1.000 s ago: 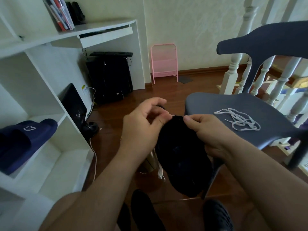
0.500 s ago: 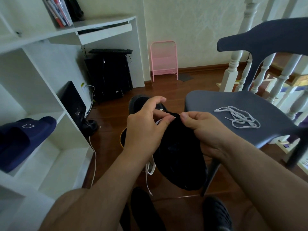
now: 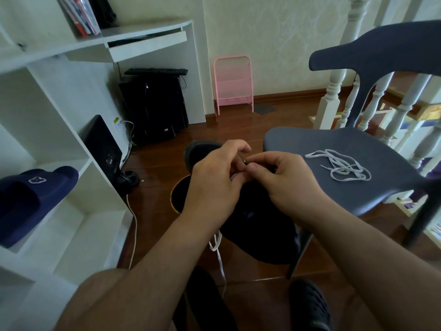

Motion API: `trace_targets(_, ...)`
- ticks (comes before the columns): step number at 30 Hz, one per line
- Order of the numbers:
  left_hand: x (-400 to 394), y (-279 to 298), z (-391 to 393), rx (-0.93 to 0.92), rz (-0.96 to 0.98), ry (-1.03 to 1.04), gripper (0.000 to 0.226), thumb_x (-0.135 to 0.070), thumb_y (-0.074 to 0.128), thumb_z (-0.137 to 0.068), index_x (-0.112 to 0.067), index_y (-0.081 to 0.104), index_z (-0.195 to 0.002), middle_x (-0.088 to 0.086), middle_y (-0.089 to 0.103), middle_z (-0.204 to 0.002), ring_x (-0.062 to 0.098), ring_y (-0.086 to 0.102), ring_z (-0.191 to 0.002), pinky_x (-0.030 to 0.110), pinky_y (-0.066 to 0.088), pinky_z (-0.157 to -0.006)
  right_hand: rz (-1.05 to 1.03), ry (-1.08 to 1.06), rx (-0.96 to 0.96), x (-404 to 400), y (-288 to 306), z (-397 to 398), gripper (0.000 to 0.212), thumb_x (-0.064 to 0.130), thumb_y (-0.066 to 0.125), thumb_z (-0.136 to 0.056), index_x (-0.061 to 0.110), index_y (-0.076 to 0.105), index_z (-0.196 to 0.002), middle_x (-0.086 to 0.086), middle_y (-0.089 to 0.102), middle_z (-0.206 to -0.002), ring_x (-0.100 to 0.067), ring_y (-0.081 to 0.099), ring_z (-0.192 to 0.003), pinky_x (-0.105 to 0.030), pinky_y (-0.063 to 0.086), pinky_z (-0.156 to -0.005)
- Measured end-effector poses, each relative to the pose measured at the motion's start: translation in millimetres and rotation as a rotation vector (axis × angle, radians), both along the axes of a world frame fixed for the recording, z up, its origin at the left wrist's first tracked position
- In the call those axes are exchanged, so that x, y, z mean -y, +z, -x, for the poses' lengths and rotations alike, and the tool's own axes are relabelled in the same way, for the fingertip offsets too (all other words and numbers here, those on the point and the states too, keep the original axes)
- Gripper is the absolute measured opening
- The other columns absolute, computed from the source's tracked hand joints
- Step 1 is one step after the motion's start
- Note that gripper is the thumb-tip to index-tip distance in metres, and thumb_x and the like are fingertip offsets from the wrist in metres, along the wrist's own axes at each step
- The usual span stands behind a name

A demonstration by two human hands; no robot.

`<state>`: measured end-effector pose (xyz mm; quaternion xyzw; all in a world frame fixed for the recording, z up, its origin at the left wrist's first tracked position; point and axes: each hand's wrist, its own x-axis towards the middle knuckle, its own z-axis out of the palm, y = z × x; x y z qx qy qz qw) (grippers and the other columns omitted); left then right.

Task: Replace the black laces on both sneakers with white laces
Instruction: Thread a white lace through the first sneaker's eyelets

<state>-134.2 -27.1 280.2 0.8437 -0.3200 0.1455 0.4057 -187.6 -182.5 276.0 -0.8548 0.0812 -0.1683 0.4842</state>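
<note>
Two hands meet over a black sneaker [image 3: 257,225] held up in front of the person, above the wooden floor [image 3: 238,123]. The left hand [image 3: 214,187] curls its fingers at the top of the shoe, thumb and forefinger pinching a white lace [image 3: 218,252] whose free end hangs down below the wrist. The right hand [image 3: 288,185] comes in from the other side, its thumb and forefinger pressed together on the lace tip right beside the left fingertips — the tip itself is too small to make out clearly. A second dark sneaker [image 3: 198,151] shows behind the left hand, nearer the floor.

Just right of the hands, a grey-blue chair [image 3: 310,187] carries a loose tangle of a second white lace [image 3: 338,167] on its seat, well apart from the shoe.

At the left, a white shelf unit [image 3: 71,177] has open compartments — one holds a navy slide sandal [image 3: 31,197] with a small white emblem, and the top shelf holds upright books [image 3: 81,15]. Behind it a black computer tower [image 3: 155,103] stands under a white desk [image 3: 143,41], and a pink wire rack [image 3: 233,84] leans at the wall.
</note>
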Motion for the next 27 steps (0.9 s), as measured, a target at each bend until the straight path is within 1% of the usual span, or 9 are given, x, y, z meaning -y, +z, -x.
trace_targets(4, 0.0, 1.7, -1.3, -0.02, 0.027, 0.046, 0.043, -0.015, 0.085, -0.084, -0.035, 0.057, -0.11, -0.014, 0.061, -0.086, 0.003, 0.062, -0.084, 0.028, 0.056, -0.076, -0.013, -0.017, 0.019, -3.4, 3.8, -2.5, 0.019, 0.039, 0.059, -0.103, 0.036, 0.076, -0.096, 0.024, 0.071, -0.083, 0.008, 0.063, -0.081, -0.004, 0.041, -0.059)
trace_targets(7, -3.4, 1.5, -4.2, 0.004, -0.012, 0.06, 0.041, -0.016, 0.086, -0.083, -0.033, 0.056, -0.105, -0.013, 0.06, -0.084, 0.002, 0.061, -0.082, 0.026, 0.055, -0.074, -0.005, -0.011, -0.023, -8.0, 3.7, -4.6, 0.031, 0.042, 0.055, -0.105, 0.026, 0.078, -0.09, 0.009, 0.072, -0.079, -0.003, 0.063, -0.073, -0.015, 0.045, -0.057)
trace_targets(12, -5.9, -3.4, -6.5, 0.007, -0.098, 0.044, 0.028, -0.027, 0.086, -0.085, -0.033, 0.061, -0.095, -0.016, 0.064, -0.086, -0.003, 0.061, -0.084, 0.01, 0.048, -0.072, -0.1, -0.03, -0.122, -8.7, 2.3, -7.4, 0.024, 0.036, 0.063, -0.1, 0.027, 0.079, -0.084, 0.003, 0.075, -0.078, -0.017, 0.072, -0.077, -0.038, 0.06, -0.068)
trace_targets(15, -8.8, -8.4, -8.9, -0.025, -0.06, -0.018, 0.015, -0.042, 0.083, -0.086, -0.032, 0.072, -0.086, -0.02, 0.072, -0.108, -0.006, 0.062, -0.103, 0.012, 0.046, -0.09, -0.111, -0.154, -0.108, -5.7, -3.7, -11.8, 0.026, 0.034, 0.062, -0.099, 0.023, 0.077, -0.081, 0.001, 0.074, -0.073, -0.017, 0.07, -0.07, -0.038, 0.058, -0.062)
trace_targets(17, -10.3, -13.0, -7.6, -0.023, -0.056, -0.02, 0.018, -0.048, 0.077, -0.089, -0.033, 0.074, -0.082, -0.017, 0.066, -0.134, -0.001, 0.05, -0.126, 0.025, 0.036, -0.105, -0.137, -0.24, -0.074, -2.5, -4.4, -13.0, 0.027, 0.035, 0.061, -0.099, 0.021, 0.075, -0.081, 0.001, 0.073, -0.071, -0.018, 0.07, -0.069, -0.037, 0.057, -0.061)
trace_targets(19, -9.9, -14.1, -3.8, -0.037, -0.039, 0.065, 0.014, -0.05, 0.074, -0.09, -0.038, 0.069, -0.095, -0.015, 0.057, -0.14, 0.006, 0.04, -0.133, 0.028, 0.029, -0.105, -0.168, -0.34, -0.001, 2.5, -2.9, -13.5, 0.029, 0.038, 0.061, -0.099, 0.019, 0.074, -0.08, 0.0, 0.072, -0.072, -0.022, 0.07, -0.072, -0.043, 0.06, -0.067)
trace_targets(22, -8.9, -20.6, -3.3, -0.214, -0.095, 0.242, 0.04, -0.056, 0.073, -0.087, -0.039, 0.048, -0.112, -0.014, 0.045, -0.121, 0.01, 0.036, -0.118, 0.031, 0.037, -0.096, -0.268, -0.454, 0.128, 8.8, -0.1, -12.6, 0.033, 0.04, 0.06, -0.099, 0.016, 0.072, -0.081, -0.005, 0.072, -0.075, -0.029, 0.071, -0.079, -0.053, 0.06, -0.072)
trace_targets(25, -7.5, -29.4, -13.9, -0.592, -0.021, 0.117, 0.038, -0.066, 0.061, -0.094, -0.034, 0.057, -0.113, -0.012, 0.063, -0.112, 0.014, 0.062, -0.108, 0.043, 0.057, -0.09, -0.457, -0.46, 0.236, 3.6, 4.3, -9.7, 0.032, 0.039, 0.06, -0.102, 0.015, 0.073, -0.084, -0.012, 0.073, -0.082, -0.031, 0.073, -0.083, -0.056, 0.062, -0.075)
trace_targets(27, -4.8, -31.9, -15.2, -0.722, 0.101, 0.026, 0.038, -0.062, 0.051, -0.102, -0.037, 0.063, -0.128, -0.015, 0.069, -0.119, 0.01, 0.066, -0.112, 0.032, 0.057, -0.088, -0.589, -0.408, 0.234, -3.7, 5.4, -8.8, 0.029, 0.032, 0.06, -0.104, 0.014, 0.073, -0.086, -0.016, 0.073, -0.085, -0.029, 0.073, -0.082, -0.053, 0.064, -0.076)
